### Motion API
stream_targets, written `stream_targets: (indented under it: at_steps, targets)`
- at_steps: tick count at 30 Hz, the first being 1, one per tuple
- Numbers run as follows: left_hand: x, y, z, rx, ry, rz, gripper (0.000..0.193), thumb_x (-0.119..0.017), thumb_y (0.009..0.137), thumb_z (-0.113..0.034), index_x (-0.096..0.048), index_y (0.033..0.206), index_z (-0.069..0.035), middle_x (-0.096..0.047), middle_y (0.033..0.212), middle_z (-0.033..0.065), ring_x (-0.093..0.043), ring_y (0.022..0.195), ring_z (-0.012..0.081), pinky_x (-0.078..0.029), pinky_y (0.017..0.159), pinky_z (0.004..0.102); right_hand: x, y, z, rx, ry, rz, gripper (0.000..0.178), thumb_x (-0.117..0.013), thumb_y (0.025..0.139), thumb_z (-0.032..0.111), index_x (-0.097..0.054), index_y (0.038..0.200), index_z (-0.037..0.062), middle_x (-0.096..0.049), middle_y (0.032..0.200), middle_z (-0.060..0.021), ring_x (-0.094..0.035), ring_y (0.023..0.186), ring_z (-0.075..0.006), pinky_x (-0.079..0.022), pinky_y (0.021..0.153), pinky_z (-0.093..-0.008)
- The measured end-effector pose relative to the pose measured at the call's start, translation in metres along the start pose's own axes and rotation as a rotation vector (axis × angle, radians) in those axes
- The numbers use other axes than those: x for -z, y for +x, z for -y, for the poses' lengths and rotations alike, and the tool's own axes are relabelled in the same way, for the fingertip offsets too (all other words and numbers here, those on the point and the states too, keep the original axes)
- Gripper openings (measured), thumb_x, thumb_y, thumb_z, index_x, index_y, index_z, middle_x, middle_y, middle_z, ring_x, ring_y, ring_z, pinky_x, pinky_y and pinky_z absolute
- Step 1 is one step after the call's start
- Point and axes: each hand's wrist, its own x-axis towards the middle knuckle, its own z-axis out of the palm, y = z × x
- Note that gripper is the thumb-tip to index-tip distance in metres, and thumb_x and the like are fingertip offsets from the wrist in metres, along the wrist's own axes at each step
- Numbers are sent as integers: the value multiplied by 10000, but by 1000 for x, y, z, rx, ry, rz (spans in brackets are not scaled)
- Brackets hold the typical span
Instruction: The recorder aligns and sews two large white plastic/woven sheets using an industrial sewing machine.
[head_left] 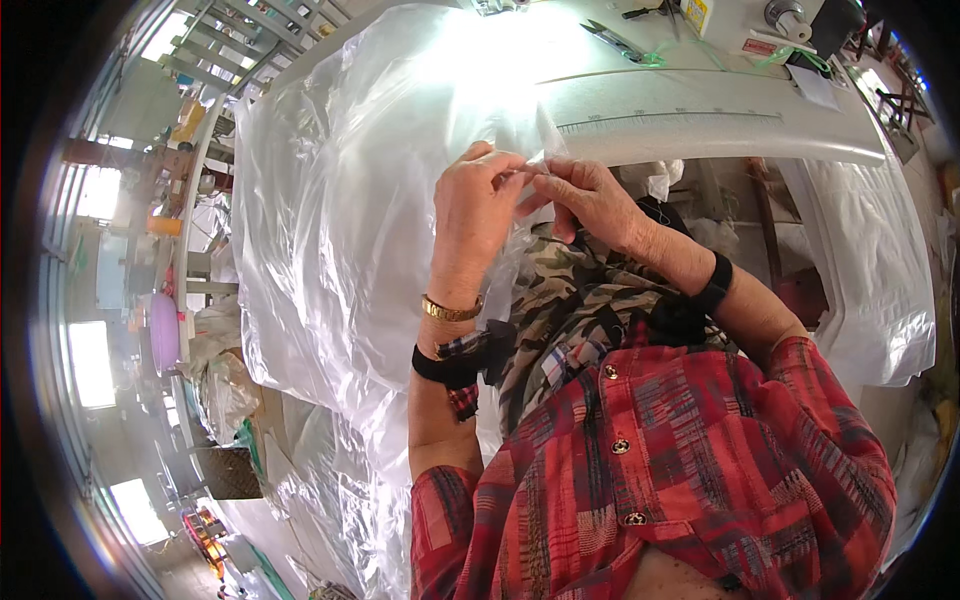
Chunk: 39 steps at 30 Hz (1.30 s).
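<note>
Where fingers (560, 186) meet, clear plastic sheeting (350, 225) lies pinched.

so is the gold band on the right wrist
No, the gold band circles the wrist of the left hand, while a black strap is on the right forearm.

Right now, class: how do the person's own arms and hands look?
The left hand and right hand are gloveless. The left wrist wears a gold-coloured band, with a black strap nearer the elbow; the right, a black wristband. The sleeves are red plaid.
</note>
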Motion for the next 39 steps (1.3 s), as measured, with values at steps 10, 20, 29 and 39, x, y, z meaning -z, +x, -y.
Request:
stream_targets:
  at_steps: [10, 20, 29, 39]
  targets:
    - [6, 2, -5, 151, -154, -59, 89, -693, 815, -61, -680, 874, 4, -625, 733, 73, -596, 620, 133, -446, 547, 262, 7, -3, 18, 255, -777, -187, 208, -543, 942, 192, -648, 995, 20, -697, 832, -115, -600, 499, -240, -491, 531, -319]
    - [-10, 10, 7, -122, 10, -219, 126, -659, 809, 43, -632, 929, 16, -616, 800, 88, -630, 682, 164, -499, 610, 279, 13, 3, 32, 636, -1318, -327, 211, -679, 828, 236, -712, 978, 91, -640, 1139, -46, -539, 1097, -226, -405, 914, -391]
    - [-11, 18, 0, -210, 138, -203, 74, -669, 806, -67, -641, 873, -49, -584, 803, 65, -599, 663, 262, -467, 581, 346, 30, 30, 26, 705, -1316, -328, 155, -688, 801, 161, -708, 942, 100, -618, 1201, -20, -496, 1156, -230, -349, 955, -417]
    - [-16, 21, 3, -425, 359, -290, 52, -674, 801, -84, -652, 845, -69, -607, 837, 31, -609, 748, 242, -476, 631, 346, 28, 39, 17, 596, -1364, -370, 205, -652, 804, 163, -661, 998, 97, -625, 1161, -22, -522, 1073, -229, -379, 875, -396]
